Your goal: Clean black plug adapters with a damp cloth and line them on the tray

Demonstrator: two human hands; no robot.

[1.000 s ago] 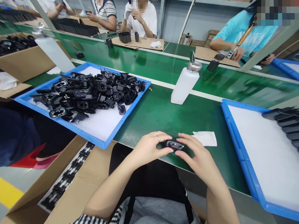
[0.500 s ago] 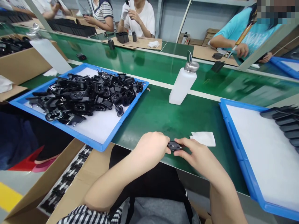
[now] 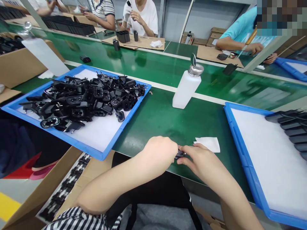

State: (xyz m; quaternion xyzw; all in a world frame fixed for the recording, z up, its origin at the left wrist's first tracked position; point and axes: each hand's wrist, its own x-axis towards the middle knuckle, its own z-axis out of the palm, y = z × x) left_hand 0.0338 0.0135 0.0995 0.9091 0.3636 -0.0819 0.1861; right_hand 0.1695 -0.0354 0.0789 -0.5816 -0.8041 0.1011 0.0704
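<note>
A small black plastic plug piece sits between my hands just above the green belt, mostly hidden by my fingers. My left hand pinches one end, and the fingers of my right hand press on the other. A white paper wipe lies just beyond my right hand. Further left, a blue tray lined with white holds a heap of similar black plug pieces.
A white dispensing bottle stands on the green belt. At right, a blue tray holds a row of black pieces. A cardboard box sits at lower left. Co-workers handle items across the belt.
My hands have closed in around the plug piece, hiding more of it. My left forearm now reaches further across, and the view has shifted slightly.
</note>
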